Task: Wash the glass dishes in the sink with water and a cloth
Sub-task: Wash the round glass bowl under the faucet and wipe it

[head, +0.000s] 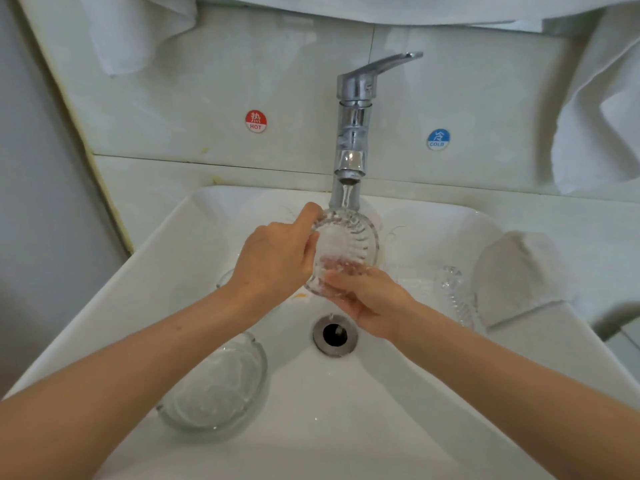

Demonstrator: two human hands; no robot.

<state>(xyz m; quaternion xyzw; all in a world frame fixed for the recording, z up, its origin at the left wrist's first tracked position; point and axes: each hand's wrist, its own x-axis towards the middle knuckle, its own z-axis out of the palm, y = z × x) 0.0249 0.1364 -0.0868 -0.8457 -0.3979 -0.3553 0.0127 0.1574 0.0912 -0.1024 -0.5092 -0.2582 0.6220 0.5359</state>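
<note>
Currently, both hands grip the ribbed glass dish (346, 244) beneath the running faucet (353, 126): left hand (277, 258) on its upper rim, right hand (367, 299) underneath. Another glass bowl (218, 386) rests in the sink (398, 410).

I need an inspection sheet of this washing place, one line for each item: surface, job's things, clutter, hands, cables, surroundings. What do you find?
Surface: white sink, wet; drain open.
Job's things: ribbed glass dish under water running from the faucet; glass bowl in the sink, near left; second ribbed glass piece at right, beside the white cloth.
Clutter: small orange speck on the basin.
Hands: left hand grips the dish's rim; right hand holds it from below.
Cables: nothing seen.
Surroundings: HOT sticker and COLD sticker on the wall; white towels hang above.
</note>
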